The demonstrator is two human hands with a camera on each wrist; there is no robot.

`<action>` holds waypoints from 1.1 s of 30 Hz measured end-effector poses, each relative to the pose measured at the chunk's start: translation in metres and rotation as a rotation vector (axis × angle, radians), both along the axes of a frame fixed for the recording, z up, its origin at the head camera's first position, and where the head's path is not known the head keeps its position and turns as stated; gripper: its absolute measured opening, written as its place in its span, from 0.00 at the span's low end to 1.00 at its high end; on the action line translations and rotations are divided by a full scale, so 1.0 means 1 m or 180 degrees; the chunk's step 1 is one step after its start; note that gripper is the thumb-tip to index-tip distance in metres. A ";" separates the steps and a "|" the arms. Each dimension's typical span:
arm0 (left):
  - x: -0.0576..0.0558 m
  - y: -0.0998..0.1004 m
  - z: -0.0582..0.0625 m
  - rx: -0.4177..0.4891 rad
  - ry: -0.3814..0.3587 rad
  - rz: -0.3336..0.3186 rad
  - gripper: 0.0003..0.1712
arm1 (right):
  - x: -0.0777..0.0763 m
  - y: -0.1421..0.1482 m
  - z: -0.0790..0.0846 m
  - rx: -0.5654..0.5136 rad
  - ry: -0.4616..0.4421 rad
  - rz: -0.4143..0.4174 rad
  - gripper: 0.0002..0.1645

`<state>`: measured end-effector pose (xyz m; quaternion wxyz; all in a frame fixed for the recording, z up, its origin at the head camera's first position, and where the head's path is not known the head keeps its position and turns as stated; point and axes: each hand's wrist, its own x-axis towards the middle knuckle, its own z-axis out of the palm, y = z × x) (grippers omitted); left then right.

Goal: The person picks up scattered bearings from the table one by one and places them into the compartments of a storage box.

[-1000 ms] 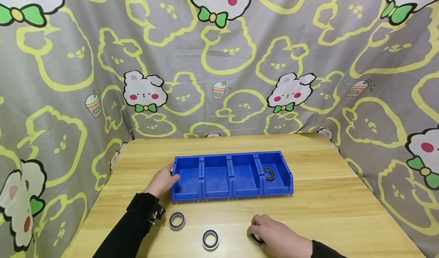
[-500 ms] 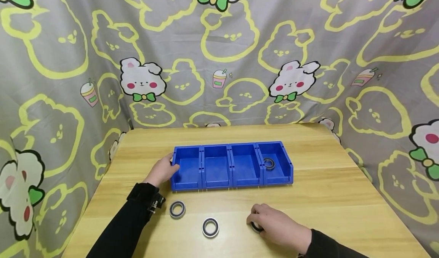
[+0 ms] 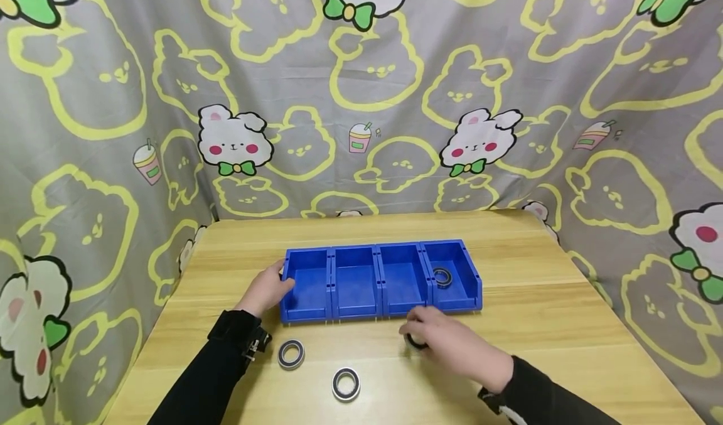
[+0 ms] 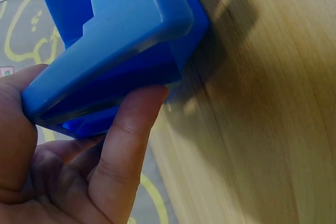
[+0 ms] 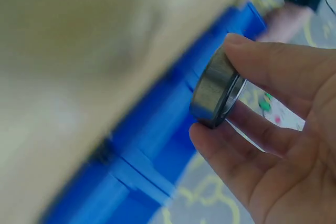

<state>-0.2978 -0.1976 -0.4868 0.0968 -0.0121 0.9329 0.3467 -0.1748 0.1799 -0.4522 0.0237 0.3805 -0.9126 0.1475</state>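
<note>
A row of joined blue bins (image 3: 354, 317) stands on the table. My left hand (image 3: 265, 291) grips the outer wall of the leftmost bin, with the thumb on the inner side; in the left wrist view that blue wall (image 4: 121, 30) passes between thumb and fingers. My right hand (image 3: 449, 342) pinches a ball bearing (image 5: 216, 88) by its rim between thumb and fingertips, just in front of the third bin. Mostly covered by the fingers in the head view, the bearing is tilted in the right wrist view. Another bearing (image 3: 443, 278) lies in the rightmost bin.
Two more bearings lie flat on the wooden table (image 3: 542, 349): one bearing (image 3: 290, 355) near my left wrist, the other bearing (image 3: 346, 385) closer to the front. A patterned grey curtain (image 3: 316, 73) surrounds the table at the back and sides.
My right hand has lifted the bearing off the table and moved it forward toward the bins. My left hand keeps its hold on the leftmost bin. The head view has tilted slightly.
</note>
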 end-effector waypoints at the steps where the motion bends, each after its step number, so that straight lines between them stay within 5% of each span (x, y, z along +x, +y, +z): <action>1: 0.000 0.000 0.000 -0.0003 0.0013 0.0002 0.40 | -0.005 0.000 0.004 -0.0025 0.0090 -0.0034 0.24; 9: 0.004 -0.001 0.000 -0.0030 0.0046 -0.0020 0.40 | -0.049 -0.011 0.018 -0.0109 0.0373 -0.0401 0.25; 17: 0.005 0.000 0.002 -0.0055 0.0056 -0.0015 0.40 | -0.087 -0.027 0.006 -0.0039 0.0010 -0.0846 0.26; 22: 0.008 0.000 0.002 -0.0035 0.0049 -0.0001 0.40 | -0.101 -0.037 -0.002 0.0163 -0.0186 -0.1093 0.24; 33: 0.007 0.001 0.002 -0.0042 0.0059 -0.0026 0.40 | -0.118 -0.046 -0.032 0.0439 -0.0007 -0.1030 0.07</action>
